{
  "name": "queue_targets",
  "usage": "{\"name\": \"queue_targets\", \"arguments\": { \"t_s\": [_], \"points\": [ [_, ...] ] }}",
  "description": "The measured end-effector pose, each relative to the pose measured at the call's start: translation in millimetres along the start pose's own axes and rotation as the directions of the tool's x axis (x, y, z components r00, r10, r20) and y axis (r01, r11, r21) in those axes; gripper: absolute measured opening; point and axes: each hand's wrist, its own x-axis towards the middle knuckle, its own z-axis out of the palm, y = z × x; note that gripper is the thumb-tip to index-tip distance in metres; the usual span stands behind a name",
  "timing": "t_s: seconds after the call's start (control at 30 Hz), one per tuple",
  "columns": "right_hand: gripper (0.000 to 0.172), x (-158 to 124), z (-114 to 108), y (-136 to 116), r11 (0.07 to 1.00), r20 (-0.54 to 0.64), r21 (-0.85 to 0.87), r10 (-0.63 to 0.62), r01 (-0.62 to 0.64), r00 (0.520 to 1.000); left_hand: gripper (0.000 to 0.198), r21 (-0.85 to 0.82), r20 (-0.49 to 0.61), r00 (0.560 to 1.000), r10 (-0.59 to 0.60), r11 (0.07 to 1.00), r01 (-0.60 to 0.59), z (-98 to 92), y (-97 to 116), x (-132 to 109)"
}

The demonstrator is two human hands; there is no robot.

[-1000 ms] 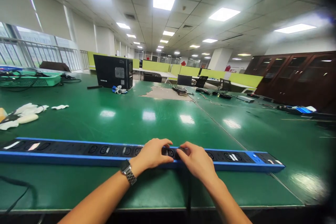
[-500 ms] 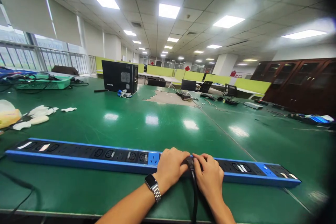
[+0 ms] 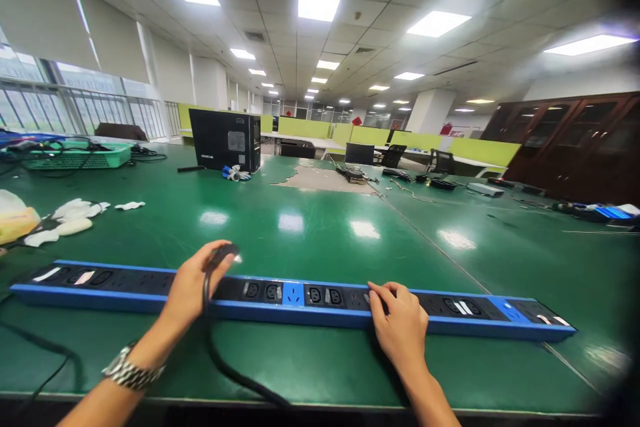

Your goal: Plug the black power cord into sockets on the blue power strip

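Note:
A long blue-edged black power strip (image 3: 235,307) with several sockets lies across the green table in front of me. My left hand (image 3: 193,283) is closed on a black power plug (image 3: 223,255), raised above the left half of the strip. From the plug a thick black cord (image 3: 220,360) curves down past the table's near edge. My right hand (image 3: 400,313) grips the strip right of its middle, with thumb and fingers curled on the socket face and near side. Its fingertips are partly hidden.
A black computer case (image 3: 225,140) stands towards the back, with blue-and-white gloves (image 3: 235,173) beside it. At the left are a green basket (image 3: 80,157) with cables and some white scraps (image 3: 80,210). Electronic parts (image 3: 353,175) lie on a bare patch further back.
My left hand has lifted the plug away from the strip's middle and carried it left, the cord trailing along. My right hand has stayed at the strip.

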Motion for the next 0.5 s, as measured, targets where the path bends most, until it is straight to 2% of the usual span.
{"name": "queue_targets", "arguments": {
  "t_s": [0.1,0.17,0.3,0.4,0.5],
  "points": [
    [0.04,1.1,0.6,0.0,1.0,-0.001,0.007,0.016,-0.016,1.0,0.048,0.078,0.148,0.989,0.011,0.997,-0.022,-21.3,-23.9,-11.0],
    [0.039,2.0,0.5,0.5,0.999,0.007,0.009,0.035,-0.035,0.999,0.048,0.104,0.213,0.976,0.049,0.992,-0.072,-22.1,-28.0,-17.4],
    [0.036,3.9,-1.4,-4.2,0.996,0.049,0.01,0.091,-0.091,0.995,0.046,0.145,0.248,0.961,0.126,0.975,-0.165,-15.7,-24.4,-20.1],
    [0.033,5.2,-3.4,-22.2,0.993,0.087,0.032,0.112,-0.115,0.99,0.04,0.191,0.271,0.949,0.164,0.957,-0.22,-16.4,-22.7,-18.0],
    [0.033,7.5,-4.5,-54.9,0.985,0.184,0.141,0.076,-0.103,0.98,0.035,0.226,0.305,0.935,0.183,0.939,-0.258,-20.1,-22.2,-16.5]
  ]
}}
